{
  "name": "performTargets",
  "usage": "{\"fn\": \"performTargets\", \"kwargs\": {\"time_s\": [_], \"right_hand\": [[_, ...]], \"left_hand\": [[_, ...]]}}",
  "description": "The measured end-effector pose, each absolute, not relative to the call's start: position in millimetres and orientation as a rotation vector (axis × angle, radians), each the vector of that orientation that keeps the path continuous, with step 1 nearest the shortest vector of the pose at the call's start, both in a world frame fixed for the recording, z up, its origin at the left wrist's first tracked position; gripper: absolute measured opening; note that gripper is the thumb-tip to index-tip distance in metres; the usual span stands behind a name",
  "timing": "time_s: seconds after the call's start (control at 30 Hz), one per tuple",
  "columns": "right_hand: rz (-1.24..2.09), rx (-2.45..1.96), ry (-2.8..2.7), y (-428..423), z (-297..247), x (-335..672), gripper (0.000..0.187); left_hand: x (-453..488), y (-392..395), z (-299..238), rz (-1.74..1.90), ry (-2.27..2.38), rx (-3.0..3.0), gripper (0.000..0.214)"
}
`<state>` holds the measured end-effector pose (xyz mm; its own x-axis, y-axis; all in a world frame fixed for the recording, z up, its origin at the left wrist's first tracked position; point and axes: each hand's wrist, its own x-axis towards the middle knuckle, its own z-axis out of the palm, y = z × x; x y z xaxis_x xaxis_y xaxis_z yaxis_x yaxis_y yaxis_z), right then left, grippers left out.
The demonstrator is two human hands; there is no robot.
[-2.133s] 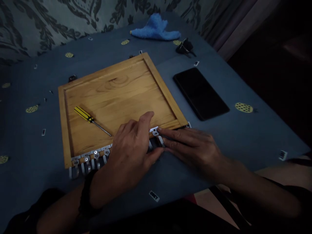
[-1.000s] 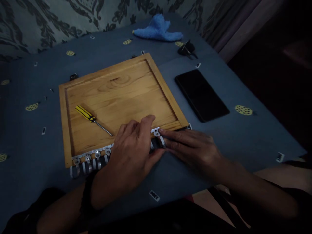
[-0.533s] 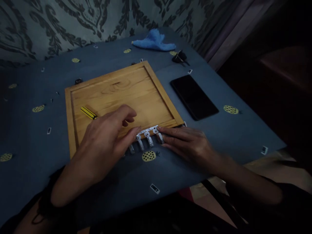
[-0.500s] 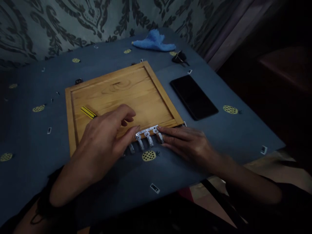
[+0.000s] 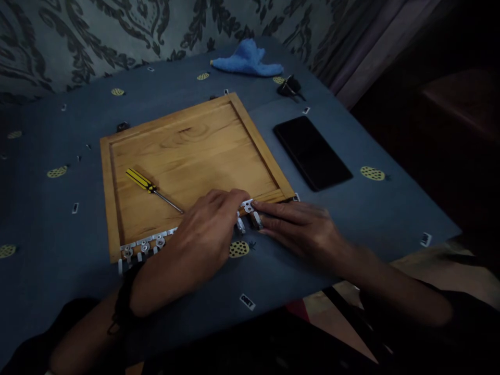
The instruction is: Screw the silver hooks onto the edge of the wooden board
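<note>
The left forearm [image 5: 89, 329] and right forearm [image 5: 390, 281] angle inward toward each other, the left hand [image 5: 209, 226] turned back-upward with its fingers bent and partly hidden, close beside the right hand [image 5: 308, 224], whose nearly straight fingers point leftward.

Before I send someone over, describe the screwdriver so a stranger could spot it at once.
On the blue tablecloth lies a framed wooden panel. Within its frame, toward the left, lies the screwdriver, its shaft pointing toward the left hand. Its black-striped yellow handle sets it apart from the silver metal hooks along the panel's near edge.
</note>
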<state>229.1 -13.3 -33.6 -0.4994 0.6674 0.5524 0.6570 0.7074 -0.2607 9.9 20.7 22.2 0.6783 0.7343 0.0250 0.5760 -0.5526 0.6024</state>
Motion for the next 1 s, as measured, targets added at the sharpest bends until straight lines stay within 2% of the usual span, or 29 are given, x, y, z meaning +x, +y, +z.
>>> {"fn": "performTargets", "kwargs": {"time_s": [0.17,0.73,0.87,1.0], "right_hand": [[0.009,-0.993,-2.266,-12.5,-32.7,227.8,0.012],[0.038,-1.017,-2.289,-14.1,-35.7,229.6,0.012],[0.015,-1.043,-2.305,-13.3,-34.7,228.4,0.014],[0.031,-1.033,-2.305,-15.0,-34.6,230.5,0.021]], "left_hand": [[9.6,20.8,17.9,0.371,0.996,2.27,0.042],[8.9,23.8,11.9,0.384,1.067,2.253,0.04],[-3.8,32.8,25.7,0.455,1.051,2.335,0.038],[-36.6,55.4,53.7,0.597,1.272,2.42,0.031]]}}
